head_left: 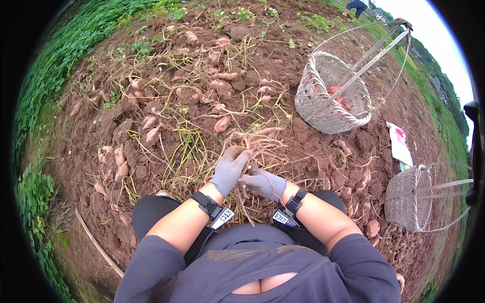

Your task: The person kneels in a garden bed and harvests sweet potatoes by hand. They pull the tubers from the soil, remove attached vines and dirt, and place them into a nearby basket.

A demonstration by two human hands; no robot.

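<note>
A dug-up sweet potato plant (252, 144) hangs in front of me with its thin, tangled roots spread away from my body. My left hand (230, 169), in a grey glove, is closed around its base. Close against it, my right hand (263, 183), gloved the same way, has its fingers bent in at the plant's lower part; what they pinch is hidden. A long stem (244, 206) trails down below both hands. Just beyond the roots, a pink sweet potato (222, 123) lies on the soil.
A woven basket (331, 118) with several sweet potatoes stands ahead on the right. Another basket (406, 199) lies near my right side, below a white bag (399, 144). A wooden pole (98, 245) rests at left. Another person (356, 7) is far off.
</note>
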